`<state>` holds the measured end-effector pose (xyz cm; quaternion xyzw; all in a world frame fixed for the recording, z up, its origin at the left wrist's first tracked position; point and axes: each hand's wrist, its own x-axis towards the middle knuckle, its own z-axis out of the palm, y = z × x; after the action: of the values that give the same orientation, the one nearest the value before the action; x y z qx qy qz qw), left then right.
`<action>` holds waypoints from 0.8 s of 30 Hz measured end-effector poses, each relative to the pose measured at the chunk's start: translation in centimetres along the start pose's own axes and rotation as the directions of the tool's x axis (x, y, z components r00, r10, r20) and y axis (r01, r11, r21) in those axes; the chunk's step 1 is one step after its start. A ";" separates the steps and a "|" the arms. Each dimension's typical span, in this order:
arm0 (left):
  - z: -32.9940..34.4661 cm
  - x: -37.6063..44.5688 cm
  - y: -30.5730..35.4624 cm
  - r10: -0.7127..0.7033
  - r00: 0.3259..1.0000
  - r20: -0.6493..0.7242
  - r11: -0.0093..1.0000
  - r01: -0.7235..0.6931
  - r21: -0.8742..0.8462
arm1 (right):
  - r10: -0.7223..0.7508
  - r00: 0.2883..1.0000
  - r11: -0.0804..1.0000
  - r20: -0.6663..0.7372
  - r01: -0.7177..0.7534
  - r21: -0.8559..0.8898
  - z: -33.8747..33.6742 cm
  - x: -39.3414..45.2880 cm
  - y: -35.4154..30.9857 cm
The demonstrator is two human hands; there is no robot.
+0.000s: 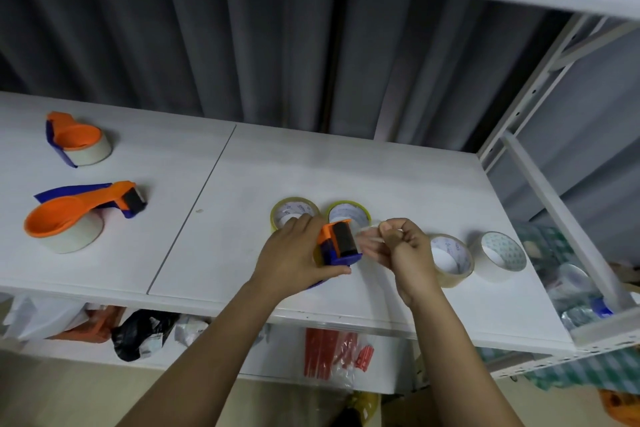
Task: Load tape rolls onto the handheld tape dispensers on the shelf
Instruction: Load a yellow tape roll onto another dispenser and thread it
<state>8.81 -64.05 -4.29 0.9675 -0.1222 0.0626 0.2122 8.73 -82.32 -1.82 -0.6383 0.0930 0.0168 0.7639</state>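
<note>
White shelf [346,163]; left hand [294,253] fingers grip dispenser [339,243]; right hand [401,246] pinches tape end [369,236].

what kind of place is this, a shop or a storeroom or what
Probably a storeroom or packing area: a white metal rack shelf holds loose tape rolls and tape dispensers, with bagged goods stored on the level below.
</note>
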 end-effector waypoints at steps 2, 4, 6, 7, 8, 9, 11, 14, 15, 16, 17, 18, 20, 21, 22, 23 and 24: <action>0.0 -0.2 -0.3 0.008 0.999 -0.054 0.999 -0.010 -0.048 | 0.041 0.999 0.998 -0.035 -0.043 -0.047 -0.2 0.2 0.0; -0.1 -0.6 -0.6 0.010 0.995 -0.094 0.998 -0.017 -0.066 | 0.166 0.986 0.985 -0.016 -0.167 -0.040 -0.3 0.3 0.3; -0.1 -1.0 -0.7 0.027 0.993 -0.117 0.998 -0.034 -0.059 | 0.331 0.943 0.943 0.038 -0.332 0.016 -0.3 0.4 0.8; -0.1 -1.1 -0.6 0.039 0.992 -0.122 0.997 -0.047 -0.059 | 0.402 0.912 0.912 0.077 -0.407 0.057 -0.3 0.3 1.1; -0.1 -1.1 -0.6 0.048 0.991 -0.124 0.997 -0.056 -0.060 | 0.453 0.882 0.878 0.125 -0.466 0.109 -0.4 0.3 1.3; -0.1 -1.2 -0.5 0.056 0.990 -0.128 0.996 -0.064 -0.058 | 0.480 0.861 0.847 0.171 -0.505 0.165 -0.6 0.4 1.6; 0.0 -1.3 -0.2 0.077 0.989 -0.127 0.996 -0.083 -0.042 | 0.483 0.844 0.802 0.232 -0.533 0.269 -1.0 0.5 2.0; 0.1 -1.4 -0.2 0.083 0.988 -0.130 0.995 -0.088 -0.035 | 0.475 0.840 0.760 0.262 -0.542 0.359 -1.2 0.6 2.6; 0.2 -1.5 -0.2 0.081 0.988 -0.135 0.996 -0.086 -0.039 | 0.472 0.842 0.763 0.261 -0.539 0.357 -1.3 0.8 2.7; 0.1 -1.4 -0.1 0.080 0.988 -0.135 0.996 -0.086 -0.038 | 0.471 0.845 0.770 0.253 -0.534 0.348 -1.2 0.9 2.6; 0.1 -1.4 0.0 0.083 0.988 -0.131 0.996 -0.088 -0.031 | 0.472 0.848 0.776 0.241 -0.529 0.343 -1.3 1.0 2.5; 0.1 -1.4 0.1 0.084 0.989 -0.125 0.996 -0.088 -0.022 | 0.470 0.853 0.779 0.227 -0.522 0.348 -1.4 1.1 2.3; 0.0 -1.6 0.0 0.068 0.988 -0.142 0.996 -0.075 -0.042 | 0.476 0.865 0.778 0.163 -0.500 0.382 -2.0 1.2 2.1; -0.1 -1.7 -0.1 0.043 0.986 -0.161 0.996 -0.056 -0.076 | 0.468 0.878 0.798 0.105 -0.470 0.376 -2.4 1.0 2.1; -0.1 -1.9 -0.3 0.021 0.984 -0.178 0.994 -0.040 -0.104 | 0.436 0.899 0.842 0.037 -0.422 0.336 -2.8 0.7 2.0; -0.1 -1.9 -0.3 0.017 0.982 -0.190 0.993 -0.039 -0.115 | 0.383 0.924 0.891 -0.023 -0.362 0.274 -3.1 0.4 1.9; -0.1 -1.9 -0.3 0.028 0.981 -0.194 0.993 -0.049 -0.105 | 0.312 0.949 0.931 -0.053 -0.294 0.216 -3.2 0.1 1.8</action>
<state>7.06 -63.39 -4.67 0.9414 -0.1229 0.1532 0.2743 8.16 -85.12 -4.12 -0.5342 0.2247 0.0973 0.8091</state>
